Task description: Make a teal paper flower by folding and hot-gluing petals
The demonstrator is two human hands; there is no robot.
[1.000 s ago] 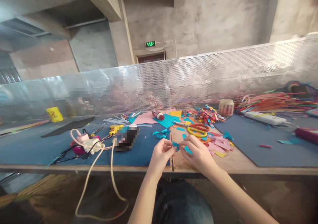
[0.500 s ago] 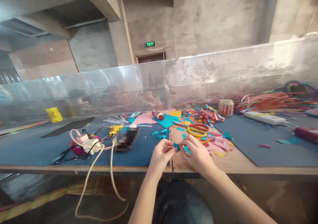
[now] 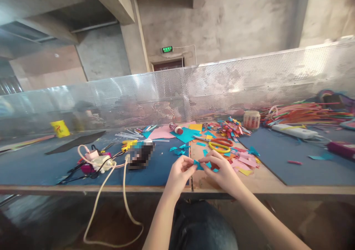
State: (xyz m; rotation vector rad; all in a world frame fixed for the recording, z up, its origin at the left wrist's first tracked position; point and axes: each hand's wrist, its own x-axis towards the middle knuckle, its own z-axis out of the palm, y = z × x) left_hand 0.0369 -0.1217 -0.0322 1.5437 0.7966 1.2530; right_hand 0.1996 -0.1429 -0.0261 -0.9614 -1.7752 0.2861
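Observation:
Between my two hands is a small piece of blue paper (image 3: 198,165), just above the table's front part. My left hand (image 3: 180,173) pinches its left side with thumb and index finger. On the other side my right hand (image 3: 219,170) is closed, thumb and fingertips on the right part of the paper. Beyond the left fingers lie several small blue folded paper pieces (image 3: 179,149). Scissors with yellow and red handles (image 3: 220,147) rest past my right hand. Pink paper scraps (image 3: 246,159) are heaped to its right.
A glue stick (image 3: 176,128) lies on pink and blue sheets. Toward the left are a power strip with plugs (image 3: 102,162) and a looping cable (image 3: 98,202). At the back right stand a jar (image 3: 252,120) and a bundle of coloured strips (image 3: 307,113). A perforated metal screen (image 3: 155,98) closes off the back.
My right fingers have shifted slightly on the blue paper, and more of it shows between the hands. Otherwise the hands and the table look the same.

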